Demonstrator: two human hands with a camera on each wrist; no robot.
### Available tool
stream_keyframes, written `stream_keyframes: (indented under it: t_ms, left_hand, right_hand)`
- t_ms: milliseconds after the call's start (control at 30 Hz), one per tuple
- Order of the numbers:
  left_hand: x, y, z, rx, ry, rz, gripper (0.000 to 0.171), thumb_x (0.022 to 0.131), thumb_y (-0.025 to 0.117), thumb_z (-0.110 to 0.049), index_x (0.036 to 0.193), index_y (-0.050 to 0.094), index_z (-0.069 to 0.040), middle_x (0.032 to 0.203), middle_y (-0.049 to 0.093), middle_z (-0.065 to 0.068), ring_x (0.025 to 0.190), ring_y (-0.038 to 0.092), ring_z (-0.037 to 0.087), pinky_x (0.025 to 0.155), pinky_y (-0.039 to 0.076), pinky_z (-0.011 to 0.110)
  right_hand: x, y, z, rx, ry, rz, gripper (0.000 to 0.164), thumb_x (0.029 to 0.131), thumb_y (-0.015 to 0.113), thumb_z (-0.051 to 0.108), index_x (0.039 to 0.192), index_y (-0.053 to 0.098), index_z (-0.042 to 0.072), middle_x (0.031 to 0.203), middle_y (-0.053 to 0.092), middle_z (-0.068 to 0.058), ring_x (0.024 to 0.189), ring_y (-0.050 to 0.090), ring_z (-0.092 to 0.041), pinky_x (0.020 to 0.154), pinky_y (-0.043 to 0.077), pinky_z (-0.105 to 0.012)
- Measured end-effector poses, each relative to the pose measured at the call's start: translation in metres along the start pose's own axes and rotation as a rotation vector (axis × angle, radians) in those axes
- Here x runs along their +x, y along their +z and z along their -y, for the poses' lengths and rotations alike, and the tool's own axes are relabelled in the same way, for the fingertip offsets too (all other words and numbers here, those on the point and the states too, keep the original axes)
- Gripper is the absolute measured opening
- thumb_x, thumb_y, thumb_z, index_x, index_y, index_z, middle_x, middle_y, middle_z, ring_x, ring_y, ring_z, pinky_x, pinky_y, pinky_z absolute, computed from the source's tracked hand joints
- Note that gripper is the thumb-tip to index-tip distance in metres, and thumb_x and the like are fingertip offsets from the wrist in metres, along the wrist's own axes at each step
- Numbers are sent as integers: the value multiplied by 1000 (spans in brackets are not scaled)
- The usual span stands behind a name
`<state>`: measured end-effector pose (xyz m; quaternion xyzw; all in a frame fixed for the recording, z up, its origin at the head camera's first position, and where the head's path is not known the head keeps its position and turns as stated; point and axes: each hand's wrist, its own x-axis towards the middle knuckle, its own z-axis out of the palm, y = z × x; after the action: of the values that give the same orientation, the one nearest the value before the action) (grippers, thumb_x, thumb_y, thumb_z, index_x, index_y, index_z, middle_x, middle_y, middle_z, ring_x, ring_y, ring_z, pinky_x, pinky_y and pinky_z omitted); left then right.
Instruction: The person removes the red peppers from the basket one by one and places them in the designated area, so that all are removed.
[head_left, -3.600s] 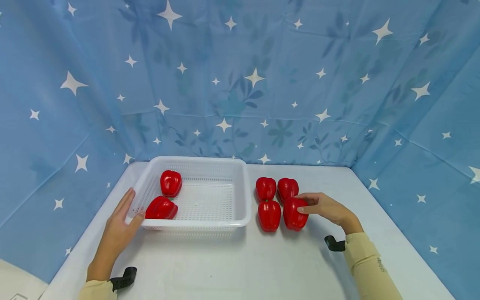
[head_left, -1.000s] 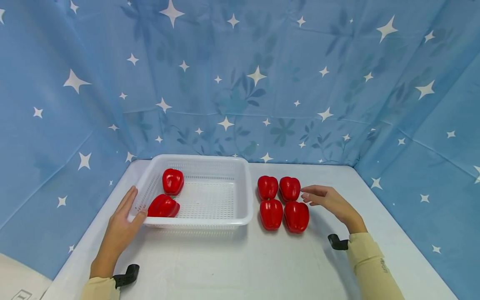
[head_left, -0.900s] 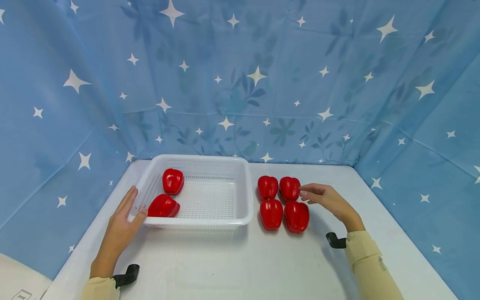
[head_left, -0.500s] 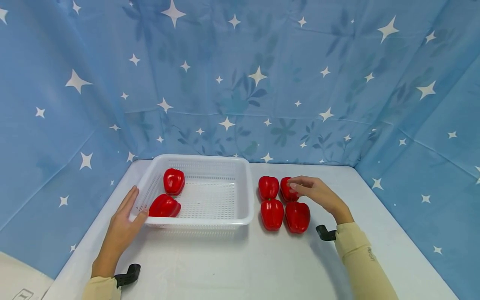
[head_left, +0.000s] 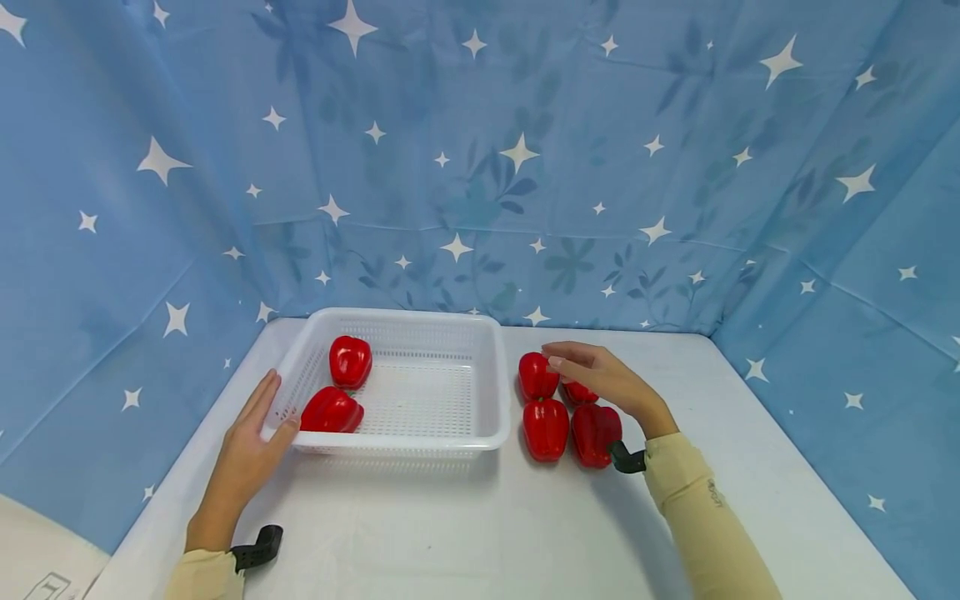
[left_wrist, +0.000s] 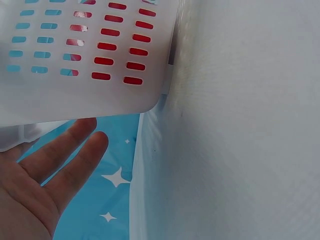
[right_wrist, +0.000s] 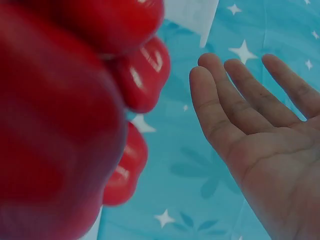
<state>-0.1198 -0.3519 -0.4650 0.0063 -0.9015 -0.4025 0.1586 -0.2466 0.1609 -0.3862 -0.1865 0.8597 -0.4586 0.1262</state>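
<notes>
My left hand (head_left: 247, 446) rests against the near left corner of a white plastic basket (head_left: 390, 442), its fingers straight along the outside and its thumb by the rim. In the left wrist view, fingers (left_wrist: 75, 170) spread beside the slotted basket wall (left_wrist: 85, 100). Two red bell peppers (head_left: 350, 362) lie in the basket's left part. My right hand (head_left: 603, 379) hovers over the back peppers with nothing in its grasp. It partly hides the back right bell pepper (head_left: 581, 393) and is nearest the back left bell pepper (head_left: 536, 375). The right wrist view shows its fingers (right_wrist: 240, 100) extended, apart from the peppers.
Two more bell peppers, a front left pepper (head_left: 546, 429) and a front right pepper (head_left: 592, 433), stand on the white table (head_left: 420, 533). A blue starred curtain (head_left: 480, 167) encloses the table's back and sides. The basket's right wall is close to the left peppers.
My right hand has let go of the front right pepper, drawn back, then moved left over the back peppers. The left hand has stayed at the basket.
</notes>
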Motion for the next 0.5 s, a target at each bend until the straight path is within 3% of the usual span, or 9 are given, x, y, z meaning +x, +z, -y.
stream_keyframes:
  t_ms: [200,367,500]
  left_hand:
    - [2,1,1,1,8,-1,78,105,60,-23,171,23,-7,176,19,18,155,27,54,101,39,79]
    - [2,1,2,-2,5,2,77,105,60,-22,171,23,-5,176,20,18,155,27,53,101,40,79]
    - [2,0,2,3,6,-1,78,105,61,-22,171,24,-6,176,20,18,154,28,54,100,41,78]
  right_hand:
    - [7,11,14,-38,-50,14,62,103,69,39,159,54,17,157,54,-13,135,55,-38,104,55,-61]
    - [12,20,25,3,-40,27,60,104,67,44,160,54,24,157,54,-9,124,57,-41,92,60,-55]
    - [16,27,34,68,-48,53,64,104,67,46,162,51,25,161,50,-5,140,50,-38,105,54,-61]
